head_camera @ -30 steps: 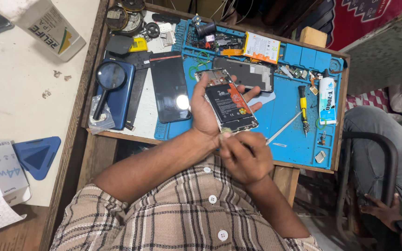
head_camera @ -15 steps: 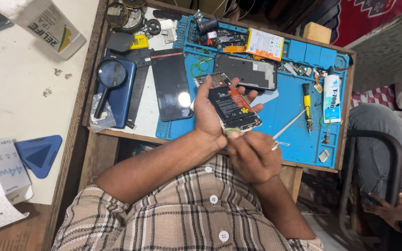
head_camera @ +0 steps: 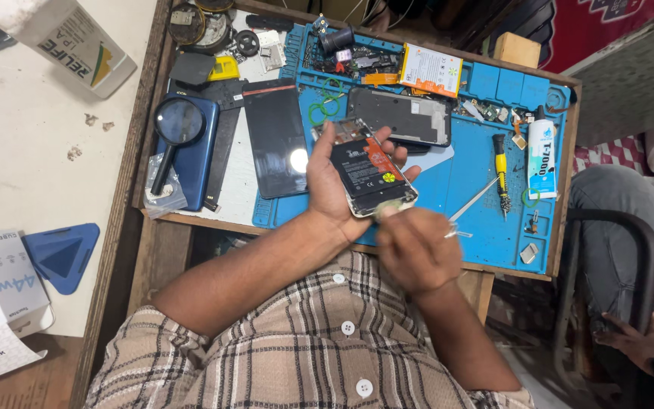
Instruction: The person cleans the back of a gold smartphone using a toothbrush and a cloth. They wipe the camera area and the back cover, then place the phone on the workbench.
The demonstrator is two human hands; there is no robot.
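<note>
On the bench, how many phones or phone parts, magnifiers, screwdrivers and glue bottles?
Phones or phone parts: 4: opened phone in left hand, black screen, back cover, blue phone
Magnifiers: 1
Screwdrivers: 1
Glue bottles: 1
Total: 7

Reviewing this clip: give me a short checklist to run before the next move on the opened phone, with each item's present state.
1. Opened phone held firmly in left hand: ok, fingers wrap its edges, back side up.
2. Right hand placed at the phone's lower corner: ok.
3. Tool in right hand identified: cannot tell, only a thin metal tip shows.
4. Phone kept over the blue work mat: ok.
5. Yellow-handled screwdriver within reach: ok, lying on the mat.
6. Small loose parts secured: cannot tell, too small.
</note>
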